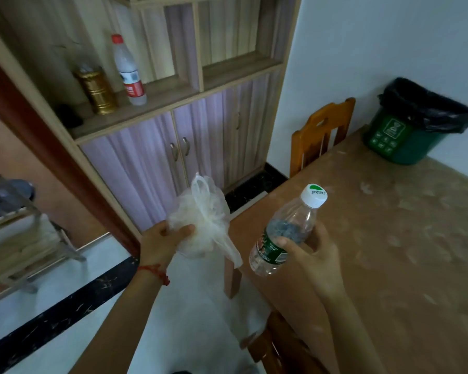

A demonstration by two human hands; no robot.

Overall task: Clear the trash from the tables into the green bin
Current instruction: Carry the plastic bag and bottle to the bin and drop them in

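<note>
My left hand (pixel 164 240) grips a crumpled plastic bag (pixel 200 225); my right hand (pixel 312 253) is curled round a water bottle (pixel 284 233), its cap tilted up toward the far right. The green bin (pixel 397 141) stands on the table (pixel 389 238) ahead and right, well apart, nearer my right hand. It looks open-topped, though blur makes that uncertain.

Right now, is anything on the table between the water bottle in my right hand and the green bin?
Nothing visible. The right hand holds the water bottle above the table's near edge; the green bin stands at the far corner, with only bare tabletop between. The wooden chair sits off to the side.
</note>
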